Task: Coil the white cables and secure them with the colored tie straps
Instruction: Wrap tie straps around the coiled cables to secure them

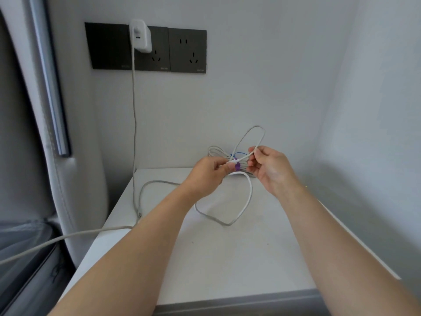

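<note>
**A:** Which step is being carried out?

**B:** Coiling, it is judged. A white cable [251,190] is held above the white table [227,258]. One loop is raised over the hands and another is draped down onto the tabletop. A purple tie strap [237,166] is seen just beside the left thumb. Whether it is fastened cannot be told.

**A:** How are the hands set?

**B:** The left hand [208,173] is closed in a pinch on the cable near its plug end. The same cable is pinched by the right hand [271,169] between thumb and fingertips.

**A:** What is called for next?

**B:** The loose loops would need to be gathered evenly, then bound with the strap. A second bundle [215,151] with a blue strap [239,153] is seen behind the hands, by the wall.
</note>
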